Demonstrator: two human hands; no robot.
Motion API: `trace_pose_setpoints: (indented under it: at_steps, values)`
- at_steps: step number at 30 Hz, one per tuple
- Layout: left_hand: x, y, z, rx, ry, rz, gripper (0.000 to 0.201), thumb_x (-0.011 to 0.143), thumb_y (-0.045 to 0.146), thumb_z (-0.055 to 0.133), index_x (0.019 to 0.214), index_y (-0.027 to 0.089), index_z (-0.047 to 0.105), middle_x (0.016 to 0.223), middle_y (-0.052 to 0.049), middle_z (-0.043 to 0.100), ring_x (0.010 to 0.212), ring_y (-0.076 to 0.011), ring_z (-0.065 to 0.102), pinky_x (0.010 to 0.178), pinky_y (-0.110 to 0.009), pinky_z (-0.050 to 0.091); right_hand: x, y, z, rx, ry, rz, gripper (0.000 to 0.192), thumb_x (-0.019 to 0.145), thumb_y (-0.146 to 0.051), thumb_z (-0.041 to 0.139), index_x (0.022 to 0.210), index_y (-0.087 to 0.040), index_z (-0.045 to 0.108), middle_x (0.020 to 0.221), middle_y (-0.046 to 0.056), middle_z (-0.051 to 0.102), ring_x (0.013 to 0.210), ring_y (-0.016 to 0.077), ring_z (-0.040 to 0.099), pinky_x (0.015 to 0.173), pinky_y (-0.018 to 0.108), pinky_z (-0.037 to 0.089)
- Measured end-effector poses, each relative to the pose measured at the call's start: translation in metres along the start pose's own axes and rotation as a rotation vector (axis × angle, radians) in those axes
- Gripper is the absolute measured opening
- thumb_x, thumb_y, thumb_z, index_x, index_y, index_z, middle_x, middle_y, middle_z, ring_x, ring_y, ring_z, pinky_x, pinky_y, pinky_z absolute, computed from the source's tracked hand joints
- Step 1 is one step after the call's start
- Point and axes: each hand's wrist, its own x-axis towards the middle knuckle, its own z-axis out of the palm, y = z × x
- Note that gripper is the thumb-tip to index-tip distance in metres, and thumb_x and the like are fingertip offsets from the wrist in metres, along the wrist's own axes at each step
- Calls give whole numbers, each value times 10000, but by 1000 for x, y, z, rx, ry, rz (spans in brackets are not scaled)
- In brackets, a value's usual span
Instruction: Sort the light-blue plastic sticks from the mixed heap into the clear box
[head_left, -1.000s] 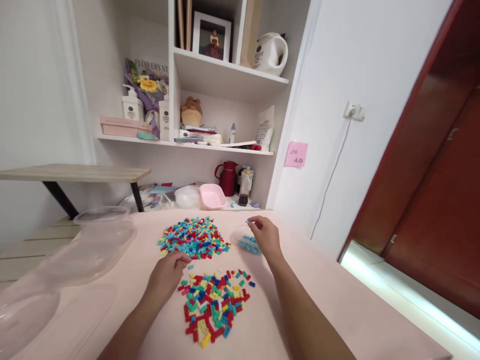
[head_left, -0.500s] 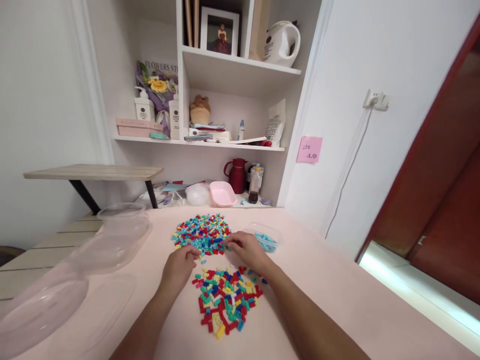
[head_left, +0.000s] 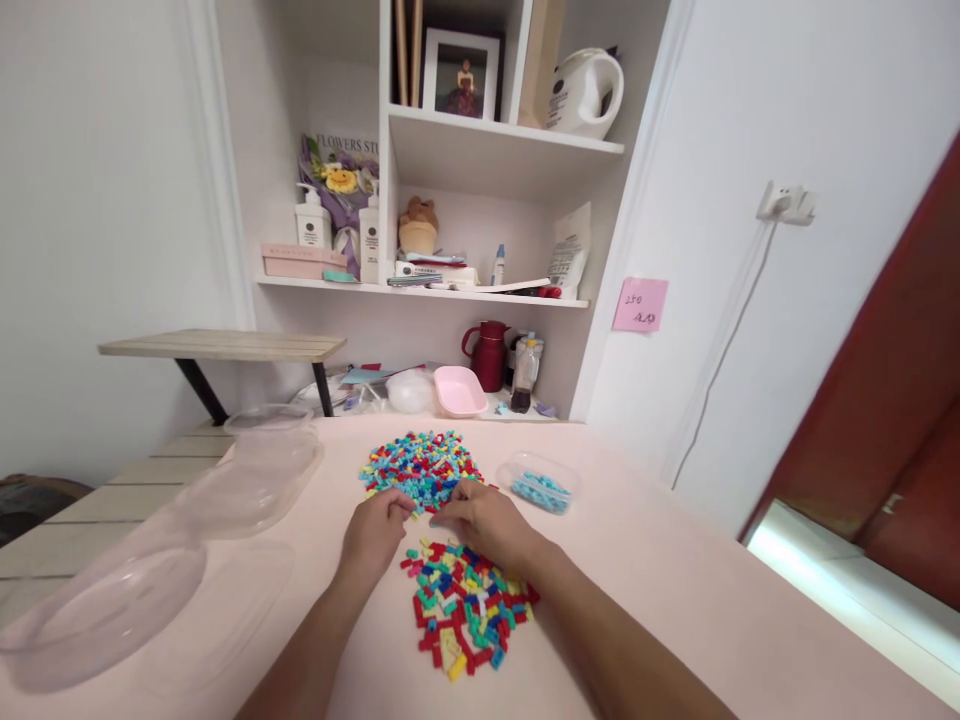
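Going from the left, clear plastic container lids are lying on the pale pink table, and a clear plastic tub is sitting just beyond them near the table's left edge. The left hand is resting on the table with its fingers curled together, the fingertips touching the near edge of the far pile of small coloured building bricks; whether a brick is being pinched there is too small to tell. The right hand is lying just beside the left one, its fingers also drawn together and pointing toward the same spot at the near edge of that pile, and again I cannot tell whether anything is held. Both hands are meeting in the gap between the far pile and the near pile of mixed bricks, which is spreading out under and in front of the right wrist. To the right of the far pile, a small clear tray is holding only light blue bricks and is standing apart from both hands. Behind the table, a pink dish and a dark red jug are standing on the lowest shelf, and a pink sticky note is hanging on the white wall at the right
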Motion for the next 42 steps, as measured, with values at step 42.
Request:
trace_pose_setpoints:
  at_steps: [42]
  values:
    - [0,5,-2,-44,11,-26,278,707,163,440,754,222,708,722,17,699,518,-103,614,542,-203,467,-6,19,-16,157,-71,290,149,748,-238,641,845,-280,747,784,-35,716,717,141,635,626,218,384]
